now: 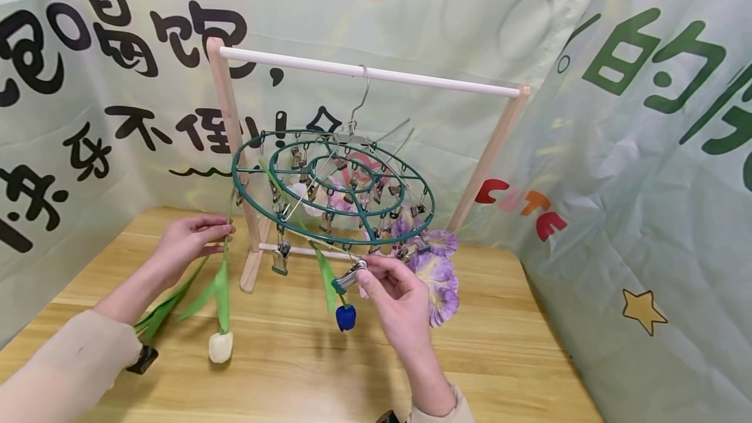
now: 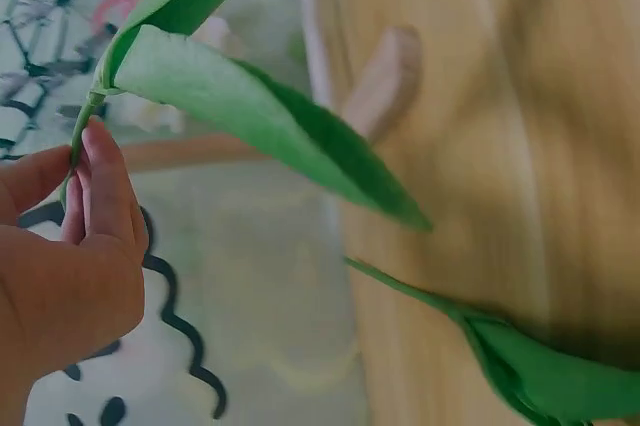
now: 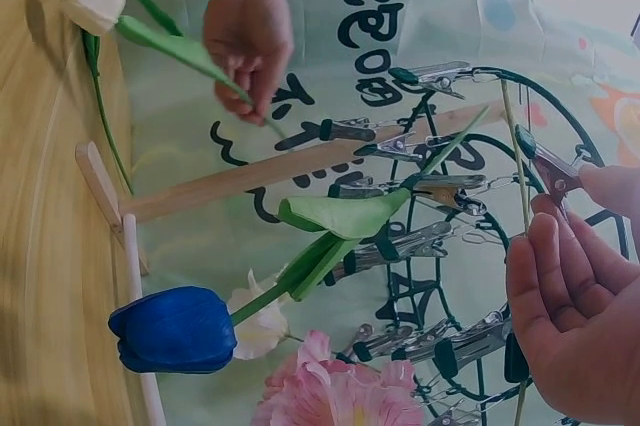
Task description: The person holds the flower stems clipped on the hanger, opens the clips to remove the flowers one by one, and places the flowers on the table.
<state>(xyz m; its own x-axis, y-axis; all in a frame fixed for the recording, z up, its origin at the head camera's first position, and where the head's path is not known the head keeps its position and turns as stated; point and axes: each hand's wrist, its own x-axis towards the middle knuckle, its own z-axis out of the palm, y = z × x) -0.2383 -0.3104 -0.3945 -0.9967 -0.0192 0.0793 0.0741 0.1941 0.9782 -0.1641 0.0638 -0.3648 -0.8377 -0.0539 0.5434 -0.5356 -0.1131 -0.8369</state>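
My left hand pinches the green stem of a white tulip, which hangs head down at the left of the rack. The right hand pinches a metal clip at the front of a round green clip hanger. In the right wrist view, thumb and fingers press the handle end of this clip; whether its jaws part is unclear. A blue tulip hangs head down behind the clip, its leafy stem rising among the hanger's clips.
The hanger hooks over the white bar of a wooden rack. Purple flowers and pink flowers hang from it. Another leafy stem lies on the table behind the left forearm. Printed cloth surrounds the table.
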